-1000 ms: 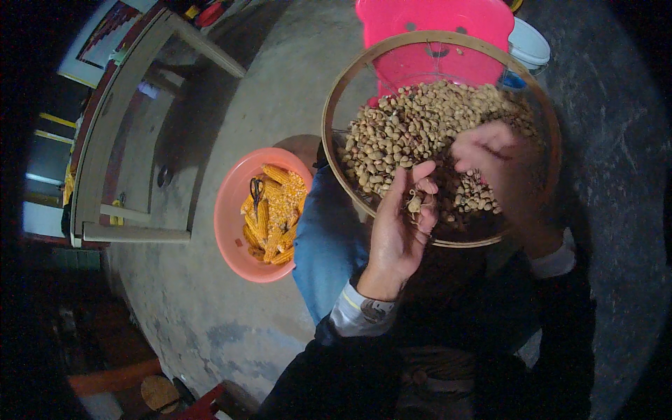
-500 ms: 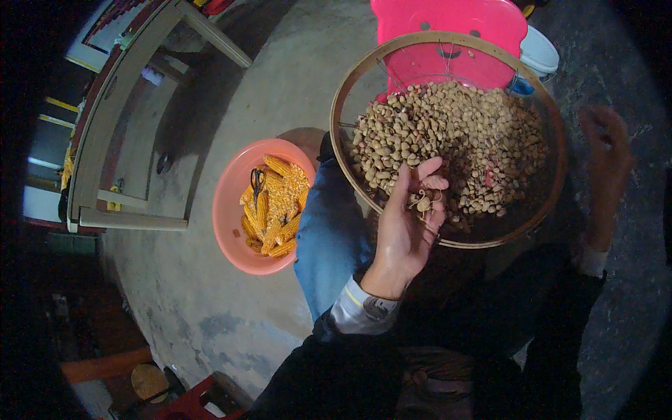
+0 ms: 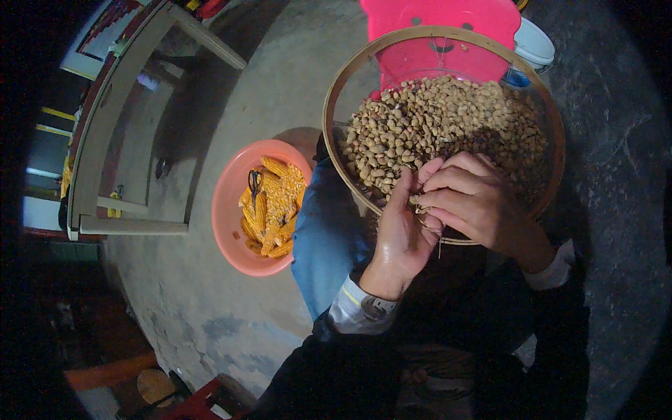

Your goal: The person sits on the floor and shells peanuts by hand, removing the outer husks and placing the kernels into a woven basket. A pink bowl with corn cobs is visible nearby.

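Note:
A round sieve [image 3: 334, 98] with a wooden rim and mesh bottom holds a heap of unshelled peanuts [image 3: 448, 115]. Over its near edge my left hand [image 3: 400, 241] is cupped, palm up, with a few peanuts and stem bits, now largely covered. My right hand [image 3: 476, 199] reaches across from the right, fingers closed in a pinch at the left palm. Between its fingertips shows part of a small tan peanut [image 3: 414, 203]. A thin stem hangs below the two hands.
Left of my knee, a pink basin [image 3: 222, 217] contains corn cobs [image 3: 261, 210], loose kernels and black-handled scissors [image 3: 254, 182]. Behind the sieve are a bright pink chair-like piece [image 3: 448, 14] and a white bucket [image 3: 535, 43]. A wooden table frame [image 3: 133, 225] stands at far left.
My right hand has come in from the far right to meet my left hand. The left hand has stayed nearly in place over the sieve's near edge.

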{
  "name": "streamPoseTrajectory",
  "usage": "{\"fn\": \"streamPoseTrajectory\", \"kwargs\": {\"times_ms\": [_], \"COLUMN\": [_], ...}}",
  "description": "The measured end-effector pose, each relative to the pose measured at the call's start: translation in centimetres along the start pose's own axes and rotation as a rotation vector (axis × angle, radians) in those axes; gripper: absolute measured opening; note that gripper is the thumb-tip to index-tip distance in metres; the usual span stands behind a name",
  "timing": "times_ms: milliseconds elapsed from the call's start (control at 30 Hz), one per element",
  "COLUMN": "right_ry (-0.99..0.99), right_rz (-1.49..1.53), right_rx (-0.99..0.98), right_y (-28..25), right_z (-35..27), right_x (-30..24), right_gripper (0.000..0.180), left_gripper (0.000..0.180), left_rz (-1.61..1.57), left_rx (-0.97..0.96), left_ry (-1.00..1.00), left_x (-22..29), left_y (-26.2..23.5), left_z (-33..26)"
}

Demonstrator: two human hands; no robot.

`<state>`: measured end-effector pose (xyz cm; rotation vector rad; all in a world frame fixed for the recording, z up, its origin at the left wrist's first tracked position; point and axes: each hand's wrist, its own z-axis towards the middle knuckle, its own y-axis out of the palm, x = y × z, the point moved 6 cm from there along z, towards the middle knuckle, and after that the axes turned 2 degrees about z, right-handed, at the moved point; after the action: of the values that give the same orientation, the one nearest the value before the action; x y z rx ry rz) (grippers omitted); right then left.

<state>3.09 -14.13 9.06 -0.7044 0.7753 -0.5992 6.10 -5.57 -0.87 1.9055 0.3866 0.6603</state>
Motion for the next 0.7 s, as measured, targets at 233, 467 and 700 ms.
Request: {"fn": "streamPoseTrajectory", "kwargs": {"times_ms": [233,467,700], "right_ry": [0.044,0.116,0.395], "right_rz": [-0.001,0.006,0.445], "right_rx": [0.017,0.011,0.137], "right_y": [0.0,-0.1,-0.2], "right_z": [-0.2,-0.7,-1.0], "right_x": [0.7,1.6,3.0], "right_gripper": [0.017,0.017,0.028], "left_gripper": [0.034,0.043,0.032], "left_rz": [-0.067,0.093,0.092], "left_rx": [-0.084,0.065,0.108], "left_ry": [0.001,0.04,0.049], "left_x": [0.1,-0.2,0.0], "left_y": [1.0,1.6,0.9], "left_z": [0.3,0.2,0.2]}}
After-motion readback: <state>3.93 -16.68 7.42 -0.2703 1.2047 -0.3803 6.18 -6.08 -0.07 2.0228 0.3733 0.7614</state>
